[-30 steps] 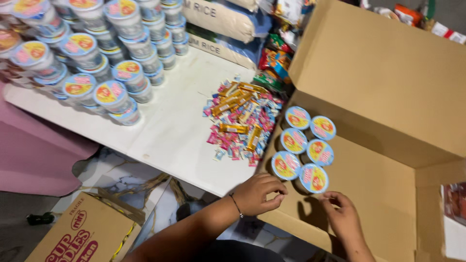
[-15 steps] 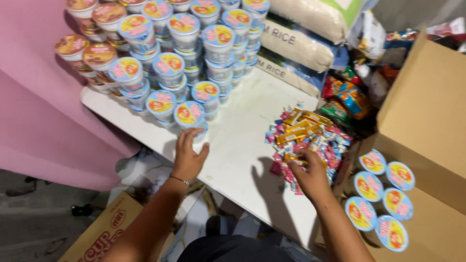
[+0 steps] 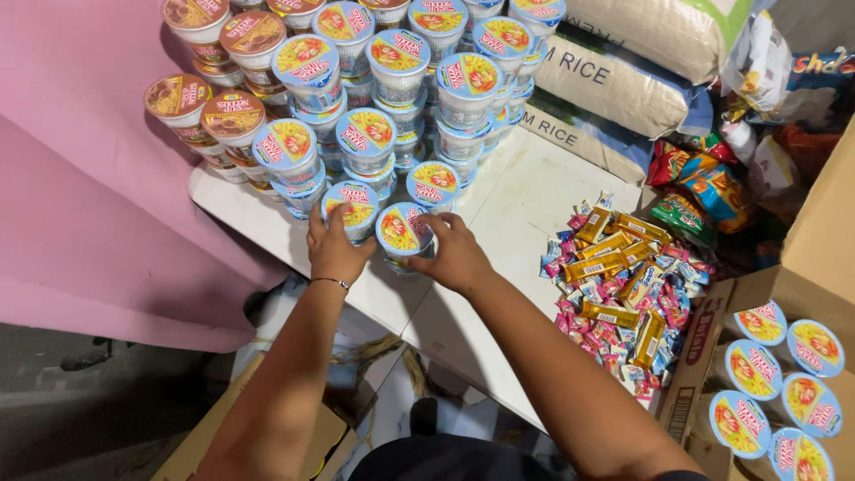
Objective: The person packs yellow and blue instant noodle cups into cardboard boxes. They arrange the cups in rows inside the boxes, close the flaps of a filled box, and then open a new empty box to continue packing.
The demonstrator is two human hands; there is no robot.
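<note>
Two hands at the front row of stacked noodle cups [image 3: 374, 98] on the white counter [image 3: 525, 200]. Left hand [image 3: 335, 248], thin bracelet at the wrist, wrapped round the near side of one blue-lidded cup [image 3: 352, 207], fingers curled on its wall. Right hand [image 3: 456, 254] cupped against the neighbouring cup [image 3: 403, 230], fingers bent round its right side, lid tilted toward the camera. Both cups side by side at the counter's near edge, just in front of the taller stack. Brown-lidded cups [image 3: 209, 105] at the stack's left end, against a pink cloth [image 3: 80, 178]. Behind the stack, sacks of rice [image 3: 623, 76] lying flat. To the right, well apart from the hands, a heap of small sweets and gold-wrapped bars [image 3: 623, 276] spread on the counter. Farther right, an open cardboard box [image 3: 824, 240] with six more cups [image 3: 784, 383] standing in two rows inside, lids up. Snack bags [image 3: 704, 191] piled between sacks and box. Below, another cardboard carton [image 3: 258, 445] on the floor, mostly hidden by the left forearm.
</note>
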